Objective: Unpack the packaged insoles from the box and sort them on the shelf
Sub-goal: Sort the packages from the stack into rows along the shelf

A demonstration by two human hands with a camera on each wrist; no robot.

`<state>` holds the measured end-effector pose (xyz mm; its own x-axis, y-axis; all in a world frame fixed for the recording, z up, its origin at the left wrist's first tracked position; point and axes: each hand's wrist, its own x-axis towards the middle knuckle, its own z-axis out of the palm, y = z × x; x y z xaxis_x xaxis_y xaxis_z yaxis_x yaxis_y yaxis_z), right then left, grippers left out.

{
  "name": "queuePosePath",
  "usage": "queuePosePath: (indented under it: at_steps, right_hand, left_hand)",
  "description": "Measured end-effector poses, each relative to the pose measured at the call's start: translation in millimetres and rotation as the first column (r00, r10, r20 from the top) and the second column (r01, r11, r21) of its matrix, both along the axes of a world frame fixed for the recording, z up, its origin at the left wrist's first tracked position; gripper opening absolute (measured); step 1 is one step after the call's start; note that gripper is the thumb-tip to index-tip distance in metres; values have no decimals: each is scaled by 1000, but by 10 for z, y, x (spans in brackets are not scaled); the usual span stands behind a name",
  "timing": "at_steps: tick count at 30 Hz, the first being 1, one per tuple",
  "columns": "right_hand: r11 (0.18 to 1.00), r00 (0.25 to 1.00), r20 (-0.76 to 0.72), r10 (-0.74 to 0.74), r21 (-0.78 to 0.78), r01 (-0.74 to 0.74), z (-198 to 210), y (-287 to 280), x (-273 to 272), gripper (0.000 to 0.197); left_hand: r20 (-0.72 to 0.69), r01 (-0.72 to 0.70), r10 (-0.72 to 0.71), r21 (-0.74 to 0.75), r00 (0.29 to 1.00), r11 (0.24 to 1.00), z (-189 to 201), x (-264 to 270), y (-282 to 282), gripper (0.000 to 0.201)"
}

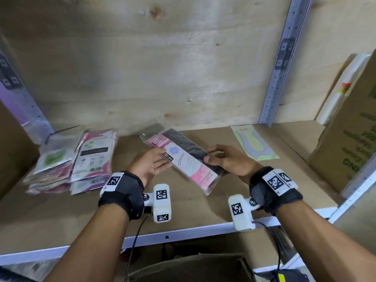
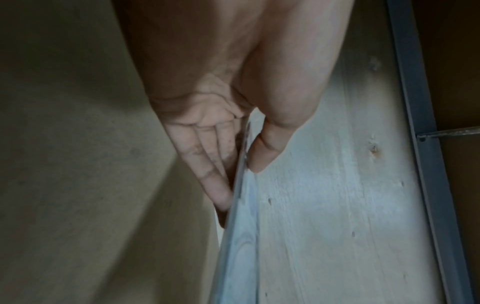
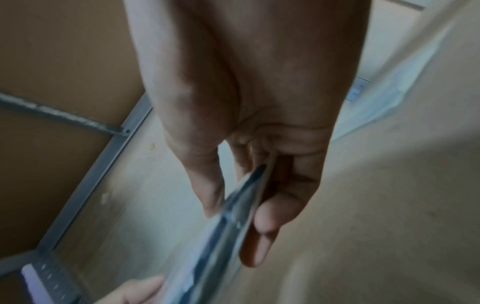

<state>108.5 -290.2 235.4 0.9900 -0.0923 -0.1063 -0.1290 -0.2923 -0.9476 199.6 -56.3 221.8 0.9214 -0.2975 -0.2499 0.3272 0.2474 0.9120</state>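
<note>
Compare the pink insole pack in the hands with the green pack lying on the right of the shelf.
The pink pack is held above the shelf by the left hand and right hand; the green pack lies flat, untouched. The pink pack shows dark insoles, the green pack pale ones. Both are clear sleeves.

both hands [image 1: 184, 161] reach forward, thumbs seemingly pinching against straight fingers [image 2: 207, 164].

A stack of packets [image 1: 71, 159] lies at the shelf's [image 1: 203, 204] left, a single packet [image 1: 255, 142] toward the right, a cardboard box [image 1: 350, 147] at far right, another packet [image 1: 183, 159] held between
</note>
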Motion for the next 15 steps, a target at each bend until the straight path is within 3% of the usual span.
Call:
queuePosePath:
  at_steps: [3, 6, 8, 11, 15]
  right_hand:
    - [994, 999, 1, 51, 93, -51, -17, -62, 4, 18]
    - [995, 998, -6, 58, 81, -57, 17, -133, -7, 17]
    - [997, 998, -22, 54, 61, -52, 20, -188, -37, 18]
    - [998, 997, -54, 62, 30, -61, 14, -256, -112, 24]
    - [997, 994, -70, 81, 5, -81, 34, -322, -196, 27]
  left_hand:
    - [29, -72, 71, 51, 997, 996, -16, 38, -21, 8]
    - [141, -247, 228, 140, 964, 959, -8, 92, 58, 5]
    - [201, -297, 259, 191, 945, 936, -3, 138, 141, 10]
    - [267, -212, 117, 360, 957, 909, 1, 167, 188, 11]
    - [319, -191, 7, 550, 948, 813, 11, 164, 106, 29]
